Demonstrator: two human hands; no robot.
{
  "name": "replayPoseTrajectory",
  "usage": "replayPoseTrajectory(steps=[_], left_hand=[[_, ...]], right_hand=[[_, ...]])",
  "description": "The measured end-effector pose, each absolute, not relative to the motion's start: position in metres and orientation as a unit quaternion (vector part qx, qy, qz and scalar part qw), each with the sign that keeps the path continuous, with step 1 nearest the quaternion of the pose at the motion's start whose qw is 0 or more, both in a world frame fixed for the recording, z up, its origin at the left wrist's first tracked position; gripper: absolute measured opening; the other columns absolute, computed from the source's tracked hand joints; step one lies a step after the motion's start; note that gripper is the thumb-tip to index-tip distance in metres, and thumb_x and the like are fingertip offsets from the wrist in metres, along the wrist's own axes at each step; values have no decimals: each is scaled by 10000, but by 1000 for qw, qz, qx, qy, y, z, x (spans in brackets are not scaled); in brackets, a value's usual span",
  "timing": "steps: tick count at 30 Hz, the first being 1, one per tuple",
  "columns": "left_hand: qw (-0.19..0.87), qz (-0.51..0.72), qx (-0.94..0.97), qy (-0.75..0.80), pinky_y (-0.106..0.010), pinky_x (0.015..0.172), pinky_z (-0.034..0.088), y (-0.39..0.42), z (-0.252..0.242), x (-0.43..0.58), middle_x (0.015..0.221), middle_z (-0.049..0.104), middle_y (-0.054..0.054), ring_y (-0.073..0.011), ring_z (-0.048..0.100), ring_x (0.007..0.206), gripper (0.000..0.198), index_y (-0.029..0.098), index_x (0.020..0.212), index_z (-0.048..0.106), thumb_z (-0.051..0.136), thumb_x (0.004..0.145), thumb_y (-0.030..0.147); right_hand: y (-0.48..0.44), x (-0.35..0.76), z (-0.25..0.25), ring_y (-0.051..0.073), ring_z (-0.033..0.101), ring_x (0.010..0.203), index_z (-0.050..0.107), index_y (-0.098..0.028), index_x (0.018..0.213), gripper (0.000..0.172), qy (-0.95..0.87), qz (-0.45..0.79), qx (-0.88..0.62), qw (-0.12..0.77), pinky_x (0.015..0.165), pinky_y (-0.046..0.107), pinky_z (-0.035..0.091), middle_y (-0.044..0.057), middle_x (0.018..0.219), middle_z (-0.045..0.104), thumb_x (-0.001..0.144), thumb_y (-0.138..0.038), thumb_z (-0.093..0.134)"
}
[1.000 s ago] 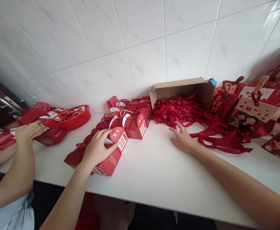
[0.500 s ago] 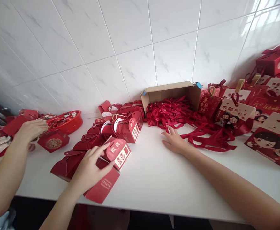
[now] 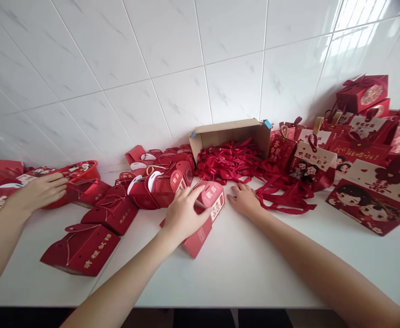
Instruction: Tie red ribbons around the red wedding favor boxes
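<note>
My left hand (image 3: 186, 214) is closed around a red gift box (image 3: 205, 230) with a rounded flap and a cream double-happiness panel. The box is tilted at the table's middle, its far side hidden by my fingers. Just to its right, my right hand (image 3: 243, 199) rests low on the table with fingers curled in. Its fingertips are close to the dark red ribbons (image 3: 227, 159), which spill from a cardboard box (image 3: 227, 126) lying on its side. I cannot make out what, if anything, is in those fingers.
At the left, a co-worker's hand (image 3: 44, 193) is over a red basin (image 3: 95, 171). Red gift boxes (image 3: 83, 248) stand in rows left of my hands. Printed bags (image 3: 367, 200) stand at the right, and a tiled wall (image 3: 179, 105) runs behind.
The red box in my left hand has moved right, away from the other boxes and nearer my right hand. My right hand's fingers have drawn in. The view has shifted right.
</note>
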State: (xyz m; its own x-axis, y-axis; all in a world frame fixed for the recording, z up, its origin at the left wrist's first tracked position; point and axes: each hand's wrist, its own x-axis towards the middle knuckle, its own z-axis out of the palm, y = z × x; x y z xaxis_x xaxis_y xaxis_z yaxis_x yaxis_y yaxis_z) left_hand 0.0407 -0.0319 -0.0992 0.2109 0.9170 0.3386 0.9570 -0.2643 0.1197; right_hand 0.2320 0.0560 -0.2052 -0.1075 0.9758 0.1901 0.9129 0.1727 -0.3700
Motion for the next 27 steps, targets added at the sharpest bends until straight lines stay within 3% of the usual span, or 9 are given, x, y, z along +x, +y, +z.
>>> replayPoseTrajectory(steps=[8,15,17,21,24,27], left_hand=[[93,-183,-718,-666,-418,797,492,74,-105,72,1159,589,-125,-351,526,1077,584,263,1329,509,611,787,455],[86,-189,-699,-685,-448,886,475,126,-106,61,1200,561,-104,-253,542,1082,447,183,1226,538,583,866,444],[89,-199,-696,-684,-463,893,465,130,-104,61,1175,573,-115,-273,544,1082,450,168,1186,562,615,838,448],[131,-258,-709,-644,-540,1016,335,106,-90,73,1238,539,-181,-352,466,1183,544,145,1262,518,589,827,464],[167,-300,-746,-571,-446,1102,271,50,-73,78,1318,495,-122,-279,407,1255,537,190,1308,471,528,852,468],[206,-337,-776,-492,-419,1116,277,-23,-56,50,1286,520,-60,-256,429,1248,425,263,1202,545,577,812,427]], right_hand=[[64,247,-209,362,401,1242,554,-74,1216,461,-674,54,-710,196,1017,451,287,223,1338,468,915,-407,449],[63,245,-210,372,380,1268,547,-63,1235,471,-681,44,-708,182,1025,463,285,224,1382,441,927,-399,428],[63,245,-211,369,376,1274,540,-62,1249,473,-683,43,-707,178,1029,463,284,222,1388,439,929,-393,428],[63,245,-211,375,382,1268,535,-64,1261,481,-686,38,-706,169,1026,472,283,222,1375,452,929,-395,426],[62,246,-211,376,386,1262,545,-73,1247,473,-690,31,-704,164,1019,472,288,218,1369,457,933,-401,415],[62,247,-212,373,394,1251,553,-82,1234,463,-693,28,-702,160,1006,472,297,212,1349,475,934,-404,410]])
